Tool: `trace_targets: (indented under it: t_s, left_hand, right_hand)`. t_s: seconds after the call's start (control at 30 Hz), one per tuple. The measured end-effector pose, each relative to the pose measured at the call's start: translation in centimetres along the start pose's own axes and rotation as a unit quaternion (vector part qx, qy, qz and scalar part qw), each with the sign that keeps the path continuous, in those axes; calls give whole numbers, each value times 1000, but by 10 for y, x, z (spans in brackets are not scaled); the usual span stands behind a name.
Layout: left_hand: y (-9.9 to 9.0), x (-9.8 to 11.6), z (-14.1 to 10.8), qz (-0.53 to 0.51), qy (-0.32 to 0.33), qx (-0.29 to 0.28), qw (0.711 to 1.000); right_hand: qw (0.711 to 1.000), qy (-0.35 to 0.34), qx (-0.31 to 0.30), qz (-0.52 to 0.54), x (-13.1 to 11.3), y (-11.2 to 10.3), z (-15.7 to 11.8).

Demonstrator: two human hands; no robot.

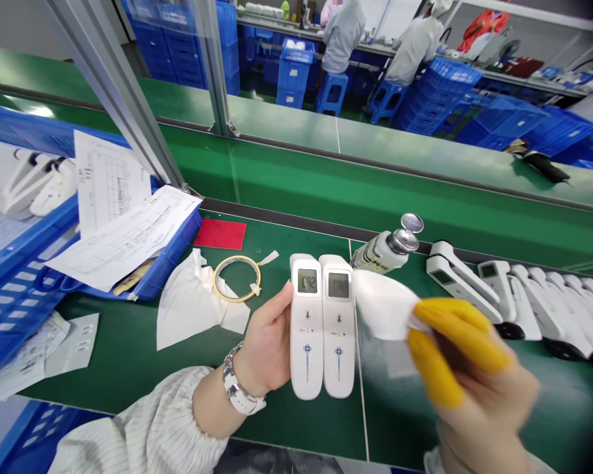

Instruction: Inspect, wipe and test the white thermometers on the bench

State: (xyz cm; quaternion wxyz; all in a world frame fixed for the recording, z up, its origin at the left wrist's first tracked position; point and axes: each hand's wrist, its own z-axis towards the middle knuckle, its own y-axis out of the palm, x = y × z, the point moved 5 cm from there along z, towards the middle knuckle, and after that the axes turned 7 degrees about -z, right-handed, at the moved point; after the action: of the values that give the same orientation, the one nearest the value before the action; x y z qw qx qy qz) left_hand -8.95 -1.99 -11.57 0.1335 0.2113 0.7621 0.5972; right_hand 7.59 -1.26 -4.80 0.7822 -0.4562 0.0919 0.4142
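Two white infrared thermometers stand side by side in my left hand point(269, 342), screens facing me. The left thermometer point(307, 355) shows characters on its lit display; the right thermometer point(338, 362) has a darker, fainter display. My fingers behind them are hidden. To their right, my right hand point(474, 368), with yellow finger cots on its fingers, pinches a white wipe point(383, 306). The wipe hangs beside the right thermometer, slightly blurred; whether it touches is unclear. Behind it stands a pump dispenser bottle point(383, 253) with its metal lid raised.
Several more thermometers point(548, 303) lie in a row at right. Left of my hands are a tape roll point(237, 279), white cloths point(185, 306), a red card point(221, 234) and a blue basket point(172, 253) with papers. A metal post point(109, 85) rises behind; people sit beyond.
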Motion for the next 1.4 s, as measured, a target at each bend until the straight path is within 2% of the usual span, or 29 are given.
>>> trace_targets:
  t_s: [0.1,0.2,0.37,0.47,0.57,0.63,0.77,0.83,1.03,1.1,1.27,1.4]
  left_hand:
    - [-3,-2,0,0,-4,5,1000]
    - [-6,-1,1,3,12,15,1000]
    - [1,-1,0,18,-40,-10,999]
    - [3,5,-2,33,-5,12,999]
    - [3,9,-4,35,9,23,999]
    - [4,8,-5,33,3,19,999]
    - [2,9,-4,35,18,30,999]
    - [2,9,-4,36,25,19,999]
    - [4,5,-6,22,17,-20,999]
    - [4,5,-6,11,21,-19,1000]
    - [-1,5,-5,13,42,12,999]
    - [-3,4,-5,32,60,-17,998]
  right_hand:
    - [987,-131,-83,-48,-30,36,21]
    - [968,-183,-147,-91,-39,56,20]
    - [944,-219,-246,-25,-59,50,-17]
    - [932,-193,-306,22,-68,42,-34]
    - [926,-154,-340,53,-66,35,-36]
    - [927,-174,-324,65,-64,28,-32]
    - [955,-216,-203,22,-59,17,-22]
    - [965,-205,-162,0,-58,20,-21]
    - [980,-160,-114,-28,-60,42,-20]
    - [982,-152,-108,-41,-61,44,-17]
    - [973,-157,-162,-51,-65,44,-10]
    - [970,-161,-165,-69,-66,44,-6]
